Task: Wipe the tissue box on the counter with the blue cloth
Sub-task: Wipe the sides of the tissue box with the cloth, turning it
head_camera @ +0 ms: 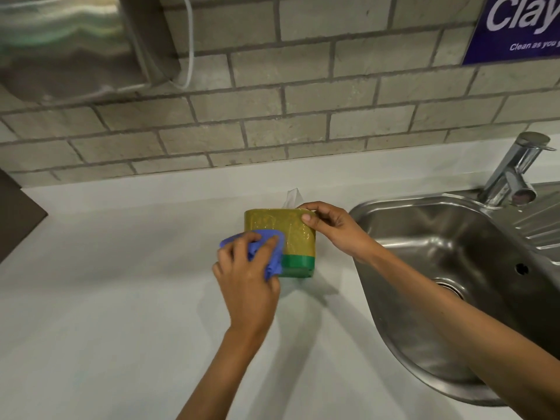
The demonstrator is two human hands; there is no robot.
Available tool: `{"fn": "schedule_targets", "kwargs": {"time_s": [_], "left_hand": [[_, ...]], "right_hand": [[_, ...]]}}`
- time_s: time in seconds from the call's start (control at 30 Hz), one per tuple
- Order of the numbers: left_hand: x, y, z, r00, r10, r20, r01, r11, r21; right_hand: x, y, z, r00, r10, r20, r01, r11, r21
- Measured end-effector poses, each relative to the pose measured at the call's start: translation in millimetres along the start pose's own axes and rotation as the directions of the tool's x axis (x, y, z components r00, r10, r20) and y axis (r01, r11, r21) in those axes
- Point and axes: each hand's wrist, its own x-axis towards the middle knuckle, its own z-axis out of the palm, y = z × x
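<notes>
Against the near face of the tissue box (295,234) our left hand (247,275) presses the bunched blue cloth (269,262), fingers closed over it. Our right hand (328,227) grips the box's upper right corner, thumb on the front. We see the yellow-and-green box standing on the pale counter (121,298), a white tissue (292,198) poking from its top, just left of the steel sink (439,253) and its chrome tap (515,171), below a brick-tiled wall (272,116).
</notes>
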Motion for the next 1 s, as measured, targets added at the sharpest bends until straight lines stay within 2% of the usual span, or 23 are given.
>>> {"fn": "schedule_targets", "kwargs": {"time_s": [0.07,0.13,0.2,0.27,0.33,0.4,0.63,0.77,1.0], "left_hand": [[-6.8,11.9,4.0,0.989,0.132,0.066,-0.133,0.991,0.002],[-4.2,10.5,2.7,0.985,0.149,0.084,-0.15,0.989,-0.002],[6.1,-3.1,-1.4,0.999,0.033,0.038,-0.032,0.999,-0.035],[16.1,-19.6,-5.2,0.986,-0.166,0.004,0.165,0.978,-0.13],[22.7,-31.9,-7.0,0.913,-0.399,0.085,0.406,0.869,-0.284],[24.4,-38.0,-9.9,0.821,-0.524,0.227,0.57,0.734,-0.369],[9.9,-58.6,-27.8,0.646,-0.595,0.479,0.763,0.534,-0.365],[-10.6,-60.6,-23.9,0.579,-0.62,0.529,0.815,0.455,-0.359],[-25.8,-63.9,-1.4,0.458,-0.671,0.584,0.889,0.342,-0.304]], "right_hand": [[-1.2,-0.6,1.0,1.0,-0.013,0.005,0.013,1.0,-0.006],[-2.7,-2.7,1.2,1.0,-0.021,0.01,0.021,1.0,-0.019],[-4.5,-3.7,1.0,1.0,-0.018,0.009,0.018,1.0,-0.021],[-6.8,-4.0,1.6,1.0,-0.017,0.017,0.017,0.999,-0.03],[-10.2,-5.6,2.8,1.0,-0.018,0.018,0.019,0.999,-0.047],[-14.7,-8.5,4.5,1.0,-0.027,0.01,0.028,0.997,-0.067],[-48.2,-8.5,14.9,0.994,-0.106,0.009,0.106,0.975,-0.193],[-65.3,2.5,20.4,0.976,-0.207,0.063,0.215,0.902,-0.375],[-74.6,23.9,26.6,0.977,-0.155,0.143,0.209,0.808,-0.551]]}}
